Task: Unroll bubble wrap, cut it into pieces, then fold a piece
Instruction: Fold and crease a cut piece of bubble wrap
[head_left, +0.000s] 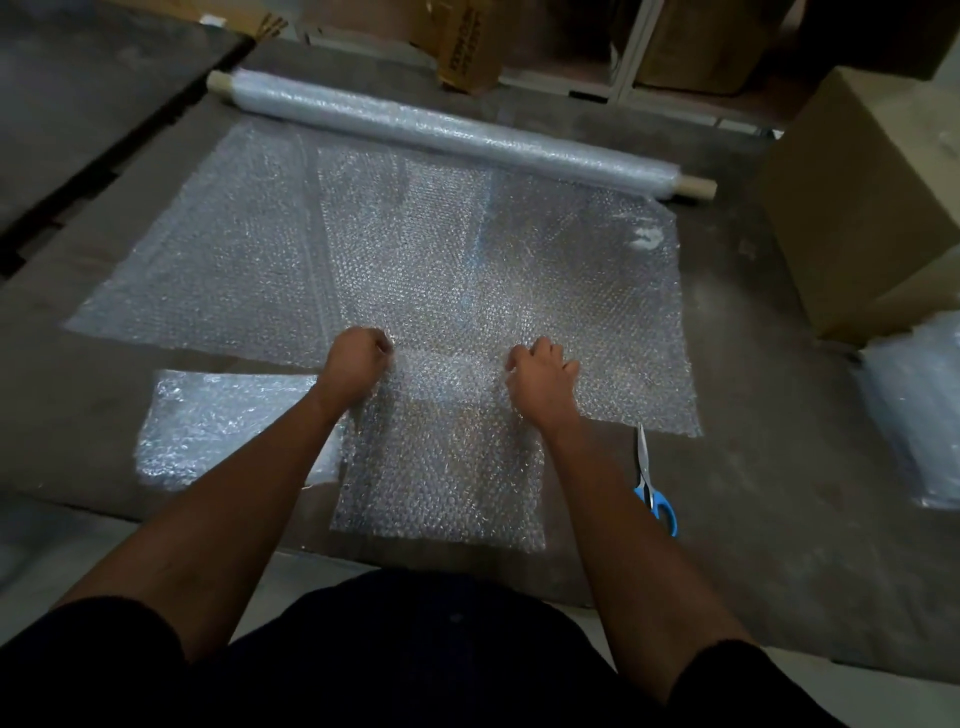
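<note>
A cut piece of bubble wrap (441, 467) lies on the floor in front of me. My left hand (358, 364) and my right hand (540, 374) both grip its far edge, fingers closed on the plastic. Beyond it a wide unrolled sheet (260, 249) stretches back to the bubble wrap roll (447, 130), which lies across the floor on a cardboard core. Blue-handled scissors (652, 483) rest shut on the floor just right of my right forearm. A folded piece (218, 426) lies to the left of my left forearm.
A large cardboard box (862, 208) stands at the right. A stack of bubble wrap pieces (919, 410) lies in front of it. More boxes (467, 47) and white shelving line the back. A dark panel (78, 104) lies at the far left.
</note>
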